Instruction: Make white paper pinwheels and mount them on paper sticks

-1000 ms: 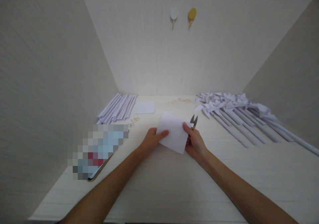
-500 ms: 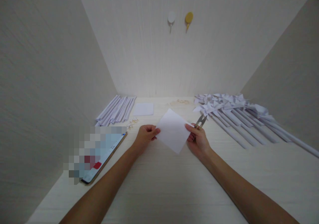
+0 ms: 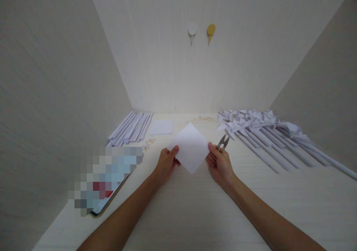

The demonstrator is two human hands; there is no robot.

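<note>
Turned since a second ago to a diamond above the worktop [image 3: 195,214], paper [image 3: 190,147] pinched by left hand [image 3: 166,161] and right hand [image 3: 220,163], snips [image 3: 223,142] also gripped; best kept taut, corners level.

The white paper square [image 3: 190,147] has been turned from a slanted lie into a diamond, one corner now pointing away and one toward the body. The left hand [image 3: 166,162] has been shifted to the left corner, the right hand [image 3: 220,164] to the right corner, and the snips [image 3: 223,141] have been swung outward.
</note>
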